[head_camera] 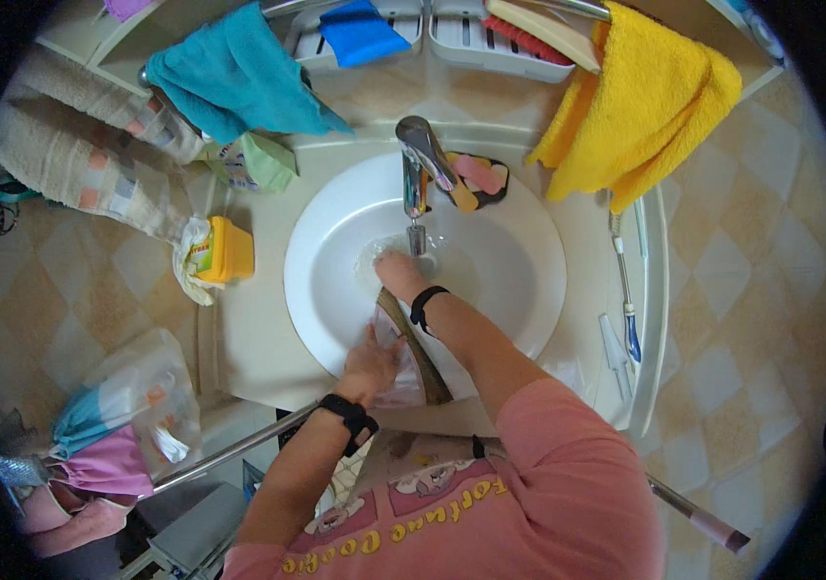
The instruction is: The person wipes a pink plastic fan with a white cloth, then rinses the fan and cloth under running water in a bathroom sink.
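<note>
Before me is a white oval washbasin [311,290] under a chrome faucet [413,174], with splashing water around my right hand [400,275]. That hand is bunched at the upper end of a curved olive-brown strip [420,355]; its fingertips are hidden, so I cannot tell if it grips anything. Beside the strip lies a pinkish, translucent sheet-like piece [405,388], apparently joined to it. My left hand [373,362] rests on this piece near the basin's front rim, fingers apart.
A soap dish [503,185] with pink soap sits behind the faucet. On the left of the counter [260,348] stands a yellow box [231,250]. Brushes [626,290] lie along the right edge. Teal [239,80] and yellow [645,109] towels hang above; a metal rail [239,449] runs in front.
</note>
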Tool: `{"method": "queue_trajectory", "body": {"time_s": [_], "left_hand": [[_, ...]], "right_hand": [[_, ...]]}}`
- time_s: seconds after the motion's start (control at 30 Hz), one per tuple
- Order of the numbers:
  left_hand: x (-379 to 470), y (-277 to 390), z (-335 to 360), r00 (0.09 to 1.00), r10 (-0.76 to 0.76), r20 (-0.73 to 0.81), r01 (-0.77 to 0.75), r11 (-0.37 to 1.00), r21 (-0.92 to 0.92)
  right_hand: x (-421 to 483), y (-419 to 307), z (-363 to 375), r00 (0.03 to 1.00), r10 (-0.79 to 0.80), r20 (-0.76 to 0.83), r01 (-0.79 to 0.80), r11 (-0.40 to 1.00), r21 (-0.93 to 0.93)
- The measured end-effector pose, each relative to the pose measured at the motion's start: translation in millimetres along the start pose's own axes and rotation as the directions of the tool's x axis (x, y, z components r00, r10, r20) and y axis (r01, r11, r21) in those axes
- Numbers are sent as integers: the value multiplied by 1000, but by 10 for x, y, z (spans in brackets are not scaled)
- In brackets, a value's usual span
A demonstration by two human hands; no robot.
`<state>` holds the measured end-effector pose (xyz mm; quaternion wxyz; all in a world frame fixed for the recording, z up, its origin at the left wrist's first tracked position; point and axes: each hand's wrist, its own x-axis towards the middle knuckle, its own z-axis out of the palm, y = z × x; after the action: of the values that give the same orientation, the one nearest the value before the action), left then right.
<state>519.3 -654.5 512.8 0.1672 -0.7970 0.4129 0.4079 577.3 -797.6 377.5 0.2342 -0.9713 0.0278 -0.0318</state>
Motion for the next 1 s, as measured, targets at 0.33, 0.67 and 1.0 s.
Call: {"method": "queue_trajectory", "body": {"time_s": [0.33,0.67,1.0], "left_hand": [[14,-14,-68,998,10,54,-8,999,-34],[59,-33,58,999,-27,-33,26,999,-34],[21,-61,-11,997,-37,-62,27,988,-152]], "right_hand": [[-391,-35,-187,955,-135,264,103,986,130],[-143,-144,-68,966,-11,257,-13,995,94],[-39,-101,-32,981,-136,135,144,988,-48]]}}
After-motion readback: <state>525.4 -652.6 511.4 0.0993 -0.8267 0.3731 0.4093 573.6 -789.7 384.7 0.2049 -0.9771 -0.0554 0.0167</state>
